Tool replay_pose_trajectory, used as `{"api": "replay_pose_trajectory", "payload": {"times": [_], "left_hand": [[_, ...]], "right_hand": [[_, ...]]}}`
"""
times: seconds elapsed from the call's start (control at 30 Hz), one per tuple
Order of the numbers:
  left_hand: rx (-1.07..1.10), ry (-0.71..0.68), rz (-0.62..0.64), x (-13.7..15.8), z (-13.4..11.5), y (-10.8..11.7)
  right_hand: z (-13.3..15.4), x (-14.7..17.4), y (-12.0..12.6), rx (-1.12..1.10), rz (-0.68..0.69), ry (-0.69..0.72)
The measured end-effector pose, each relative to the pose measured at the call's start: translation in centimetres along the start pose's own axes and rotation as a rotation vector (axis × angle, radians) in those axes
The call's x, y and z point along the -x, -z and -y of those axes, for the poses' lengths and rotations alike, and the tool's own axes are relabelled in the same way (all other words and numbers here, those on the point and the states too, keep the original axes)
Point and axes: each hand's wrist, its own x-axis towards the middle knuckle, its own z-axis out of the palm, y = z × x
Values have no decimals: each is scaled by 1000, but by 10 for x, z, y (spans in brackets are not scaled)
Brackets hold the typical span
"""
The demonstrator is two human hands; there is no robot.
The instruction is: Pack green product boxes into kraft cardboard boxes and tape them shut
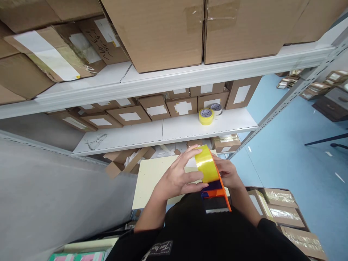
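Note:
My left hand (181,178) grips a roll of yellow packing tape (207,165), its fingers wrapped over the roll's near side. The roll sits against an orange and dark blue tape dispenser (221,185), whose serrated metal blade (216,210) points down toward my body. From the other side, my right hand (227,173) holds the dispenser; part of its fingers is hidden behind the orange side plate. Both hands are close together in front of my dark shirt, above a pale yellow board (149,177).
Ahead stands a white shelf rack (176,128) with labelled cardboard boxes (156,107). A yellow tape roll (206,116) and a whitish tape roll (216,108) lie on its middle shelf. Large cartons (163,32) fill the upper shelf. Taped boxes (286,215) are at the lower right.

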Motion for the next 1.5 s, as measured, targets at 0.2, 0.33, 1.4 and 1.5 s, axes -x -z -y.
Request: {"api": "replay_pose_trajectory", "payload": {"times": [0.2, 0.33, 1.4, 1.5], "left_hand": [[73, 6, -107, -4, 2, -1], [66, 20, -124, -5, 2, -3], [178, 338, -168, 0, 8, -18], [240, 405, -166, 1, 11, -22]], "right_hand": [[-4, 3, 0, -31, 0, 13], [-3, 2, 0, -26, 8, 18], [0, 1, -2, -58, -54, -108], [1, -2, -2, -66, -37, -108]]}}
